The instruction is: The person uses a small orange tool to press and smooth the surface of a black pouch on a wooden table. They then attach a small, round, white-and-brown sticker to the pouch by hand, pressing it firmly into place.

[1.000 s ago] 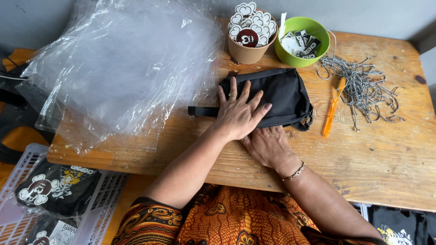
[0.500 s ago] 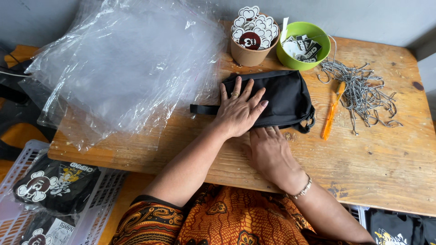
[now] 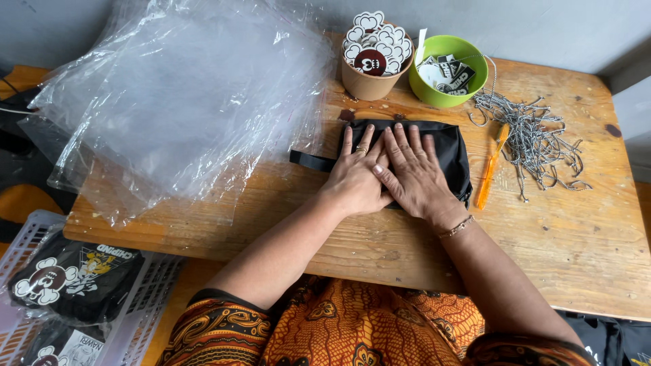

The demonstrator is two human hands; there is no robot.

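A: Head view. Black pouch [image 3: 447, 146] lies flat on the wooden table [image 3: 576, 237], mid-table, strap end pointing left.

B: Hands?

A: Left hand [image 3: 356, 177] and right hand [image 3: 415, 173] both rest palm-down on the pouch, fingers spread, side by side and touching. Nothing gripped, just pressing flat.

B: Around it?

A: Orange cutter [image 3: 489, 169] just beside the pouch's right end; ball chains [image 3: 536, 139] beyond. Brown cup [image 3: 371, 71] and green bowl [image 3: 447, 95] behind. Clear plastic bags [image 3: 183, 108] piled left.

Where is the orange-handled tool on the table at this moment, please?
In the head view, the orange-handled tool lies right of the black pouch, beside the ball chains.
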